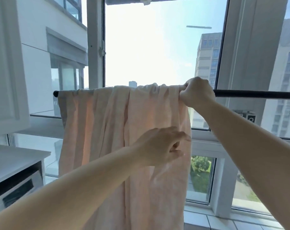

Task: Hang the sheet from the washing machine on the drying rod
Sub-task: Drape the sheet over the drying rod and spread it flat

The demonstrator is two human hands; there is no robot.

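Note:
A pale pink sheet (97,130) hangs draped over a black drying rod (257,94) that runs across the window at chest height. The cloth is bunched in folds along the rod's left half and falls past the bottom of the view. My right hand (197,93) grips the sheet's upper right edge at the rod, fingers curled round the fabric. My left hand (164,145) is lower, in front of the hanging cloth near its right side, fingers relaxed and slightly spread, holding nothing.
A large window (149,47) with white frames stands behind the rod, with tall buildings outside. A white cabinet (6,63) is at upper left. Below it, a white counter (16,160) tops an appliance (14,191). A tiled sill (223,221) runs along the bottom right.

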